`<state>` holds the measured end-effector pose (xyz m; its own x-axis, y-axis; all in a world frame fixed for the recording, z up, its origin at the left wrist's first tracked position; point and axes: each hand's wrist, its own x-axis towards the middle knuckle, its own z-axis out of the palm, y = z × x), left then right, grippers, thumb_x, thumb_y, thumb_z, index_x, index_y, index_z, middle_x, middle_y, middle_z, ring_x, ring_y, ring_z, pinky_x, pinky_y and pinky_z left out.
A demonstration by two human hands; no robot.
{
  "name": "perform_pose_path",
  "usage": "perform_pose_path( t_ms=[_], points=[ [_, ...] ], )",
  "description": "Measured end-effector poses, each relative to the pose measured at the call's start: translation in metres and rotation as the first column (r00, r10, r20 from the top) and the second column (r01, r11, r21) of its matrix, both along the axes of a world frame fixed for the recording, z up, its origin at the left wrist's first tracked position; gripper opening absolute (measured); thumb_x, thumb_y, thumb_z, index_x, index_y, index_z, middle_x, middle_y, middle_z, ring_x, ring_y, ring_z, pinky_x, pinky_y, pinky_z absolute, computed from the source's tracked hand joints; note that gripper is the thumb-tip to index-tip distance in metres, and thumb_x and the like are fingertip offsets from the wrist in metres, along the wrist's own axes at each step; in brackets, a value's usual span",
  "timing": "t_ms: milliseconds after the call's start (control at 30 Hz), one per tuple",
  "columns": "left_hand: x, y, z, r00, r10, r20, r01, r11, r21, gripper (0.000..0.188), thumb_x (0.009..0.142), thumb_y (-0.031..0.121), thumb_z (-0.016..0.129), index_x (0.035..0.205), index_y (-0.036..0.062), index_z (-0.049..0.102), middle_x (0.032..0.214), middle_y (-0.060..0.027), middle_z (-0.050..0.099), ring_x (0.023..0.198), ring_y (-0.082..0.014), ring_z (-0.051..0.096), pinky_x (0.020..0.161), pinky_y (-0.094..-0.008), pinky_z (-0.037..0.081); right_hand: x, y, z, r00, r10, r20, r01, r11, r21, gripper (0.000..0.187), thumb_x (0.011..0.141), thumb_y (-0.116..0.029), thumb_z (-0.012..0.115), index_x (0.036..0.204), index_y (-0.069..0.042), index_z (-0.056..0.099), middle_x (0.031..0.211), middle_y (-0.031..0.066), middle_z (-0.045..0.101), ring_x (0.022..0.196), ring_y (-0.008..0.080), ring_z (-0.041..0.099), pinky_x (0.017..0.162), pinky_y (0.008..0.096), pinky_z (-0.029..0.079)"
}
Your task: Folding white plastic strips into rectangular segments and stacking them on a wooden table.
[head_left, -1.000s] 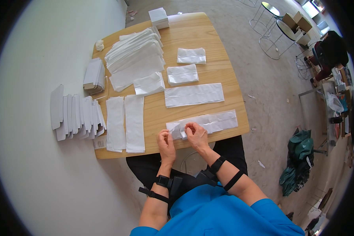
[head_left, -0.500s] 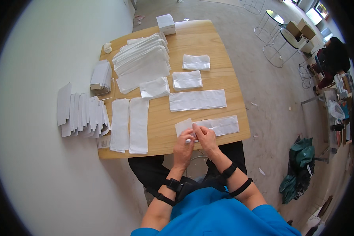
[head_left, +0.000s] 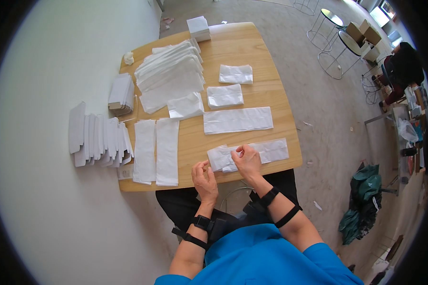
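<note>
A strip of thin white folded paper or film [head_left: 273, 151] lies across the near edge of the wooden table, its left end doubled over into a flap. Above that flap is my right hand [head_left: 248, 164], thumb and fingertips pinched together; whatever is between them is hidden. My left hand [head_left: 205, 183] is loosely curled at the table edge, fingers apart and holding nothing, left of the flap. A similar long strip [head_left: 238, 120] lies just beyond. Farther off are two short folded packets [head_left: 225, 96], and two upright strips [head_left: 167, 152] lie to the left.
A fanned pile of white sheets [head_left: 169, 73] covers the table's far left. White card stacks [head_left: 121, 92] stand by the wall, with a row of folded white cartons [head_left: 100, 140] nearby. A small white stack [head_left: 199, 28] sits at the far edge. A person [head_left: 402, 71] sits at the right.
My left hand has drawn back left and toward me, off the strip. The strip's left end now lies flatter as a folded flap. My right hand remains over it.
</note>
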<state>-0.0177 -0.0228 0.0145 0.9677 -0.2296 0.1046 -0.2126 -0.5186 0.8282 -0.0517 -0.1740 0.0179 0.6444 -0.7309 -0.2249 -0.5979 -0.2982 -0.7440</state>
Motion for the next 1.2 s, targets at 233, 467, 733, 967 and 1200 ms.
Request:
perform_pose_path(
  t_ms=[233, 467, 733, 967, 1200],
  points=[
    [-0.01, 0.015, -0.012, 0.996, -0.082, 0.021, 0.082, 0.996, -0.041, 0.016, 0.086, 0.002, 0.053, 0.101, 0.0015, 0.059, 0.105, -0.0108, 0.056, 0.088, -0.0211, 0.056, 0.076, -0.0306, 0.047, 0.027, 0.004, -0.011, 0.993, -0.049, -0.11, 0.048, 0.999, -0.008, 0.029, 0.072, -0.029, 0.071, 0.088, -0.004, 0.065, 0.084, 0.0195, 0.067, 0.084, 0.0378, 0.064, 0.073, 0.0455, 0.051],
    [-0.008, 0.019, -0.013, 0.994, -0.082, -0.076, 0.075, 0.993, -0.096, 0.016, 0.086, 0.0, 0.052, 0.099, 0.0011, 0.06, 0.103, -0.0139, 0.058, 0.093, -0.029, 0.058, 0.081, -0.0353, 0.048, 0.043, -0.008, -0.03, 0.995, 0.03, -0.091, -0.023, 0.997, 0.078, 0.02, 0.071, -0.025, 0.068, 0.076, -0.006, 0.07, 0.074, 0.0155, 0.068, 0.077, 0.0335, 0.066, 0.071, 0.0424, 0.052],
    [0.001, 0.02, 0.0, 0.981, -0.155, 0.116, 0.145, 0.985, 0.089, 0.036, 0.082, -0.002, 0.047, 0.116, 0.0031, 0.056, 0.119, -0.0123, 0.058, 0.111, -0.0309, 0.051, 0.098, -0.0395, 0.038, 0.019, -0.021, -0.007, 0.983, 0.164, 0.081, -0.162, 0.986, -0.033, 0.019, 0.074, -0.024, 0.066, 0.078, -0.006, 0.068, 0.077, 0.0139, 0.068, 0.073, 0.032, 0.065, 0.068, 0.041, 0.051],
    [0.011, 0.006, 0.005, 0.878, -0.43, 0.209, 0.361, 0.883, 0.301, 0.055, 0.075, -0.007, 0.046, 0.129, 0.0064, 0.052, 0.134, -0.0052, 0.051, 0.125, -0.0275, 0.043, 0.104, -0.0391, 0.033, -0.01, -0.034, -0.001, 0.999, 0.001, -0.036, -0.003, 0.999, -0.051, 0.018, 0.082, -0.024, 0.064, 0.085, -0.006, 0.063, 0.076, 0.0147, 0.067, 0.075, 0.0347, 0.065, 0.066, 0.0438, 0.05],
    [0.015, 0.006, -0.002, 0.816, -0.548, 0.181, 0.453, 0.803, 0.387, 0.058, 0.075, -0.006, 0.048, 0.13, 0.0093, 0.052, 0.137, -0.0013, 0.049, 0.127, -0.0278, 0.041, 0.103, -0.0381, 0.034, -0.02, -0.044, -0.002, 0.996, 0.017, -0.088, -0.032, 0.984, -0.176, 0.016, 0.084, -0.022, 0.064, 0.086, -0.007, 0.061, 0.075, 0.0162, 0.066, 0.075, 0.037, 0.064, 0.065, 0.0455, 0.049]
  ],
)
